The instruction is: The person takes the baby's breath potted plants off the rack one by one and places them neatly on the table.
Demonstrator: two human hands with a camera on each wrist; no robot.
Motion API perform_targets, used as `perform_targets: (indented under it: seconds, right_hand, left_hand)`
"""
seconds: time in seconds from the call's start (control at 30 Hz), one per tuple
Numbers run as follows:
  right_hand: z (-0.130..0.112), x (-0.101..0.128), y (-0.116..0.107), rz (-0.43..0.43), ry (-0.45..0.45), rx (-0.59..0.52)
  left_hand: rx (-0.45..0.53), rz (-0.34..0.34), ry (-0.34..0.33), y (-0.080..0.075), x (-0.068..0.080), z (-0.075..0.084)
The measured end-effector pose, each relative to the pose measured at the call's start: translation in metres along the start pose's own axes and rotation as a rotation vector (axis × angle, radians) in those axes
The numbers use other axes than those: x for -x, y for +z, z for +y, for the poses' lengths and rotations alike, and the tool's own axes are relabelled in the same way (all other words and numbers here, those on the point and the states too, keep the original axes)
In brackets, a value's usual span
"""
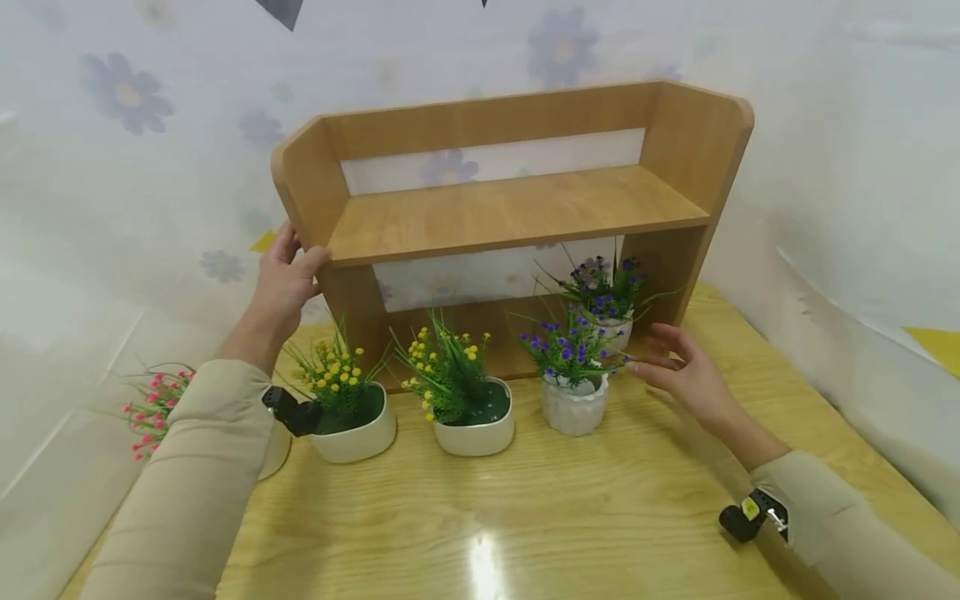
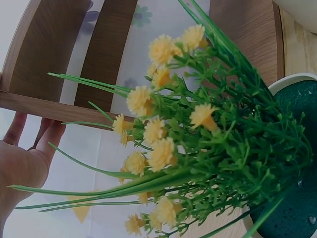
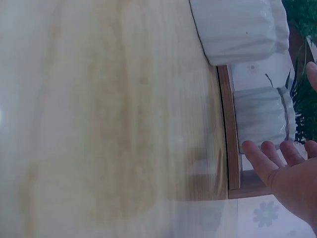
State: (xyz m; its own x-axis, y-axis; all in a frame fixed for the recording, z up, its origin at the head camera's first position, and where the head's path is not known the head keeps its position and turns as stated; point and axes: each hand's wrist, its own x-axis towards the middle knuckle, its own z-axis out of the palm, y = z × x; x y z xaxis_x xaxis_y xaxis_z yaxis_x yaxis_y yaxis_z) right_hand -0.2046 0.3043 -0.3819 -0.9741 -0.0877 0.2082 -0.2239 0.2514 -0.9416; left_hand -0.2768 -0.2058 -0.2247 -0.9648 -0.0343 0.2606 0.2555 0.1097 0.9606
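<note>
Fingers (image 1: 281,250) of the left hand (image 1: 283,279) curl around the shelf's (image 1: 517,212) left side panel; right hand (image 1: 686,371) hovers open-fingered just beside the purple flower pot (image 1: 573,404), seemingly not touching it, nearer than the left.

No words, numbers, brand names or signs can be read in any of the pictures. Nothing is written on the wooden shelf (image 1: 517,212), on the white pots (image 1: 573,406) or on the surface (image 1: 525,517). Only printed flower shapes are seen on the wall covering (image 1: 123,92), with no letters among them. A small yellow tag (image 1: 750,507) is seen on the strap at the right wrist, but it is too small for any mark on it to be made out.
</note>
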Motion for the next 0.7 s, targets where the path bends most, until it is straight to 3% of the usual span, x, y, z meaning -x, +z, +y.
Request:
perform_targets:
  seconds: [0.27,0.7]
  right_hand:
    - [0.007,-0.022,-0.002,0.000,-0.013,-0.057]
    - [0.008,-0.044,0.005,0.046,-0.011,0.017]
  left_hand:
    - [0.005,0.005,0.008,-0.003,0.003,0.001]
    - [0.000,0.013,0.005,-0.002,0.006,0.003]
